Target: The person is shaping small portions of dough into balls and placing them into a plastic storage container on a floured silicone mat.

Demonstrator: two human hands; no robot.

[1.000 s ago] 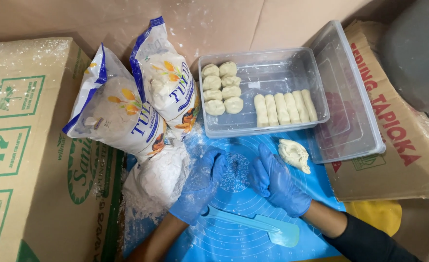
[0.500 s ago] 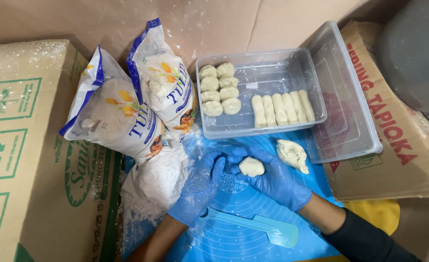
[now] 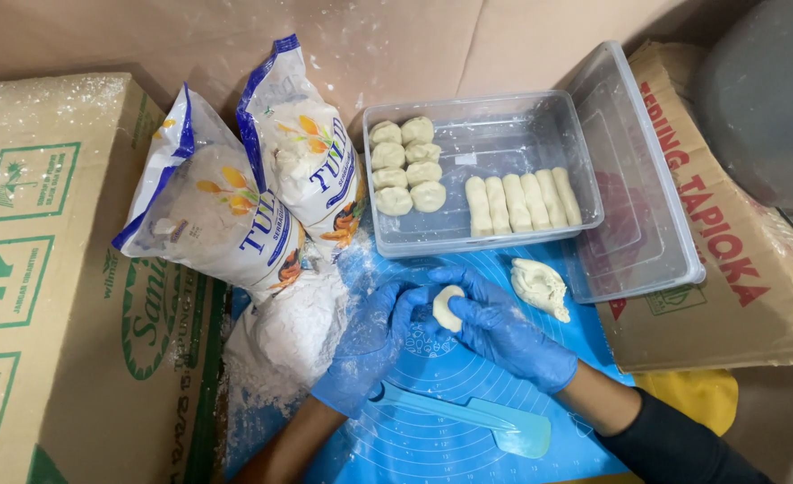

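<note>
**Dough ball cupped between both gloved hands over the blue mat**

Your left hand (image 3: 370, 345) and right hand (image 3: 504, 332), both in blue gloves dusted with flour, meet just above the blue mat (image 3: 450, 448). Between them sits a small, pale dough ball (image 3: 448, 307). Both hands are half-curled around it: the right palm lies under and beside the ball, the left fingers fold in from the other side. Neither hand is fully shut; the top of the ball shows between them. This grip reads as a shaping hold, pressure from two sides keeping the piece round.

A ragged lump of dough (image 3: 541, 287) lies on the mat just right of your right hand, near the edge of the clear plastic container (image 3: 585, 161). Its place suits a stock piece, within reach without crossing the work area.

The container stands at the far edge of the mat. Inside, round dough pieces (image 3: 405, 166) are grouped at the left end in two short columns; log-shaped pieces (image 3: 522, 202) lie side by side to the right of the middle. The stretch between the groups is bare. The clear lid (image 3: 643, 215) leans open on the right, partly over a cardboard box (image 3: 728, 269).

A light-blue scraper (image 3: 468, 417) lies flat on the mat near your forearms, touching neither hand.

Left of the mat, a heap of loose flour (image 3: 293, 336) sits just beside your left hand, likely for dusting. Two flour bags (image 3: 235, 206) lean behind it, against a large cardboard carton (image 3: 47, 269).
</note>
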